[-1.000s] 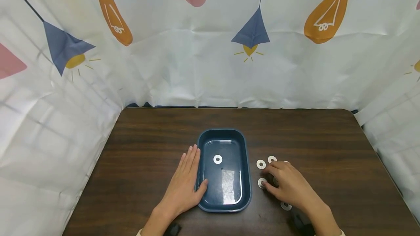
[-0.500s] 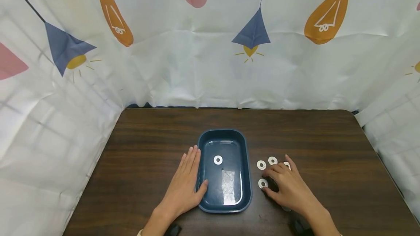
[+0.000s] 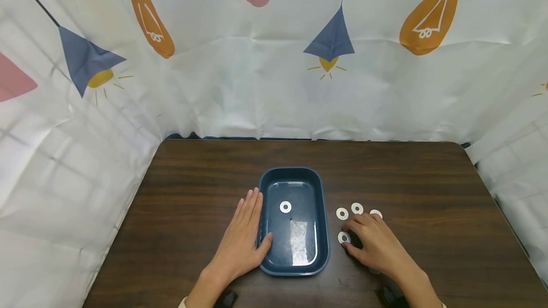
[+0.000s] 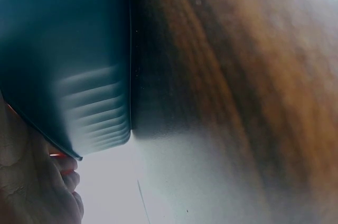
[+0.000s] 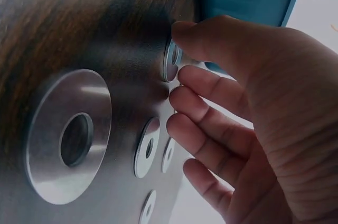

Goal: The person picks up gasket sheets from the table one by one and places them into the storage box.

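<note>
My left hand [image 3: 241, 235] lies along the left side of a blue rectangular tray [image 3: 295, 272], fingers straight and touching its rim; the tray's ribbed outer wall [image 4: 95, 113] shows in the left wrist view. A metal washer [image 3: 281, 207] lies flat inside the tray. To the right of the tray, my right hand [image 3: 378, 246] is low over the table, thumb and index fingertip pinching a flat washer [image 3: 340, 237] by its edges. In the right wrist view, that washer [image 5: 168, 65] sits between thumb and index finger, the other fingers loosely bent.
Other washers lie around my right hand: one [image 3: 338, 214] beyond the fingertips, one [image 3: 353, 208] beside it, and one [image 3: 376, 212] partly covered. A large-looking washer [image 5: 45, 145] is close to the right wrist camera. White printed cloth [image 3: 257, 89] hangs behind the dark wooden table [image 3: 205, 170].
My right hand's thumb and index finger have shifted to opposite edges of the washer, and a raised finger has come down again. The left hand and tray stay put.
</note>
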{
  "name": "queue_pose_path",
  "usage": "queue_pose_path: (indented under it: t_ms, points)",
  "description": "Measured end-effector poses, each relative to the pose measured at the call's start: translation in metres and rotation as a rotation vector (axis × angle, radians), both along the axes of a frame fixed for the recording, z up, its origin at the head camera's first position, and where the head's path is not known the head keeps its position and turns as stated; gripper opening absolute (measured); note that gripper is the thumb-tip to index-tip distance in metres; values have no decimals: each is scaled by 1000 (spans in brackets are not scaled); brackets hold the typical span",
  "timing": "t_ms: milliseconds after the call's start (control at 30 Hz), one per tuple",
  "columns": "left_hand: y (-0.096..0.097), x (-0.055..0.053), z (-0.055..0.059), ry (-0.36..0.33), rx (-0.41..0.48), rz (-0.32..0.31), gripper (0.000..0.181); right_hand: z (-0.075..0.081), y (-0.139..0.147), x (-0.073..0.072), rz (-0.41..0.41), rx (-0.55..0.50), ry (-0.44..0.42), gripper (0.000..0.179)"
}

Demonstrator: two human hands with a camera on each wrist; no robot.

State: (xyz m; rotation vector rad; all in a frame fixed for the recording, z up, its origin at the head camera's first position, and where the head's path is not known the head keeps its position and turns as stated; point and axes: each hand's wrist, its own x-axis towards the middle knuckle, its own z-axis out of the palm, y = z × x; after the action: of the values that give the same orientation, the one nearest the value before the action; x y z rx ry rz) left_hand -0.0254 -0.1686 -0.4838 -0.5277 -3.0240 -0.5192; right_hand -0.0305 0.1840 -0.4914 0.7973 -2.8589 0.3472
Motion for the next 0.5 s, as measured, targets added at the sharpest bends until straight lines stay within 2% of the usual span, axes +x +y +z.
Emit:
queue_pose_path:
  t_ms: [267,500]
  points:
    - [1,-1,0,-7,1,-2,100,1,1,-3,9,17,2,31]
    - [1,0,0,-5,1,-4,100,6,1,-10,19,22,-65,22]
